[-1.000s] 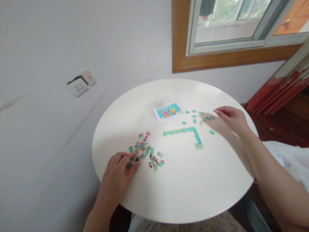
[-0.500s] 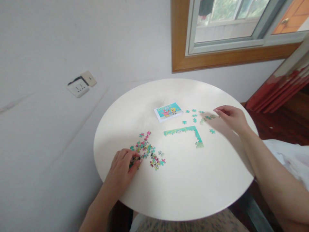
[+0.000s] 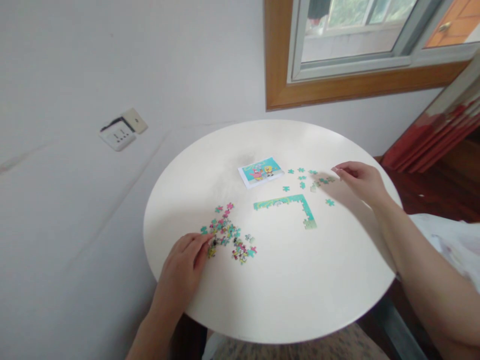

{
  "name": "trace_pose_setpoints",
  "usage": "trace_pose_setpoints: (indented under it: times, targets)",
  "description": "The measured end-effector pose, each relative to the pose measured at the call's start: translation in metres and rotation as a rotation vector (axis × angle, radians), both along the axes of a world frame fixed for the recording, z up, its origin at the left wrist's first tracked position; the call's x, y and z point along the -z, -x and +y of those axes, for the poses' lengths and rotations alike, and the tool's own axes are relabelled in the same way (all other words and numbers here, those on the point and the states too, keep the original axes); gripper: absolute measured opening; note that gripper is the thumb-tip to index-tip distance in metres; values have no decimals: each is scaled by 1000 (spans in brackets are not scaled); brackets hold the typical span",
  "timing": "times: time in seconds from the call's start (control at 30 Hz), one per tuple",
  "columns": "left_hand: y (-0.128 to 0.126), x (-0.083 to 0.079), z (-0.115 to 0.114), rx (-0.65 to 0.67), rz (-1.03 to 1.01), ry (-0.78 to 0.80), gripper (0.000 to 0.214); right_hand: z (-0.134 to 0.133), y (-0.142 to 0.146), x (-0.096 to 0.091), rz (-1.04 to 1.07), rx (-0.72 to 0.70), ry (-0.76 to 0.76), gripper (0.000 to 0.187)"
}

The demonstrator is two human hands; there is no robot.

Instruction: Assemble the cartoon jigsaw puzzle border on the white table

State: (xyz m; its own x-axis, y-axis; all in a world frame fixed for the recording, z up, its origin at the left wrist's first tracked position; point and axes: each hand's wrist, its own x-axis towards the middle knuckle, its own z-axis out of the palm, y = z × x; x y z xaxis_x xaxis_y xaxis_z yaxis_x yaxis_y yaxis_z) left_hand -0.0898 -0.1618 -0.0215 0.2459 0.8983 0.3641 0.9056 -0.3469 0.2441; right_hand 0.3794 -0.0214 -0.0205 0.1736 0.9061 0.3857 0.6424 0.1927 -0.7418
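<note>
The L-shaped jigsaw border [image 3: 303, 200] lies on the table [image 3: 285, 290] between the hands, its longer strip running left to right. The left hand [image 3: 185, 260] curls at the jigsaw pile's [image 3: 226, 228] left edge; the right hand [image 3: 358, 181] hovers beside green jigsaw pieces [image 3: 302, 178], fingertips gathered (whether either pinches a piece, I cannot tell).

1. At eight o'clock on the surface [image 3: 285, 290], the left hand [image 3: 185, 260] is covering part of the loose puzzle pieces [image 3: 225, 226] and hiding any grip.
2. At two o'clock, the right hand [image 3: 358, 181] is appearing too small to reveal whether it is pinching anything.
3. Near twelve, lettering on the picture card [image 3: 261, 172] is blurring past reading.
4. In view, edges are cropping the window [image 3: 352, 40] toward one, the curtain [image 3: 437, 127] toward three.
</note>
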Motion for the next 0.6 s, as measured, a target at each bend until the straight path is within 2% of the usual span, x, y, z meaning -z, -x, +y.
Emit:
trace_pose_setpoints:
  times: [0.27,0.4,0.6]
  targets:
    - [6,-14,7,152,213,-35,48,0,-1,2,14,-8,-5,29]
    - [-5,-23,4,147,330,-17,42,-1,0,-1,23,-2,-13,30]
    - [-17,-29,4,113,475,93,29,-3,3,-6,36,-11,-18,37]
